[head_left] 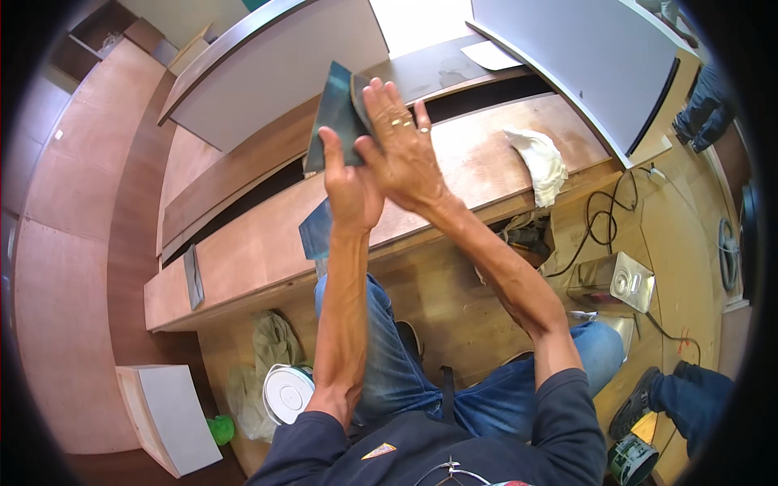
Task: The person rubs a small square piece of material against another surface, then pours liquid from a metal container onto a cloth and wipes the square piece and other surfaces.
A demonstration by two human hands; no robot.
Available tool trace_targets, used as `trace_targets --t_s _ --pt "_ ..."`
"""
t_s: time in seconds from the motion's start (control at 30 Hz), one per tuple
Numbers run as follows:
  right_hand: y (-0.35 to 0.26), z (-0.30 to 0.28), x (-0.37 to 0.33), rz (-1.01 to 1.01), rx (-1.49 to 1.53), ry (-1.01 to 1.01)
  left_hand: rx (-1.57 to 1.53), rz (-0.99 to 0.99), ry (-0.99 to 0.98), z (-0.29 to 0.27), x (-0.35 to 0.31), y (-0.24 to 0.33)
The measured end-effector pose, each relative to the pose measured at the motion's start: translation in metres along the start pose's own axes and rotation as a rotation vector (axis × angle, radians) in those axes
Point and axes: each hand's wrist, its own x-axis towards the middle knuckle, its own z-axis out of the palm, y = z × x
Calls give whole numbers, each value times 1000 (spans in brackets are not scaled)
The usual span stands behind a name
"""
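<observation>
A thin dark teal-grey sheet (331,121) with straight edges and a pointed corner stands tilted above the wooden bench, held in my left hand (350,194). My left thumb shows along it, while the other fingers are mostly hidden. My right hand (403,150) lies against it with fingers stretched out, its palm side hidden. By the right fingertips, a second dark edge (361,101) curves away. Below my left hand, a flat blue piece (316,230) rests at the edge of the wooden bench (251,251).
A crumpled white cloth (538,164) hangs over the bench's front edge. Right of me lie a metal can (616,282) and a black cable (596,227). A lidded white bucket (288,394) stands left of my legs. Another person's leg (693,405) shows at lower right.
</observation>
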Motion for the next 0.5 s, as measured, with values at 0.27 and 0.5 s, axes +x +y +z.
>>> trace_targets --t_s 0.27,0.5 --pt "3 -4 0 -6 1 -48 226 -28 11 -7 2 1" --pt "5 -13 13 35 69 -63 542 -74 -61 -4 1 1"
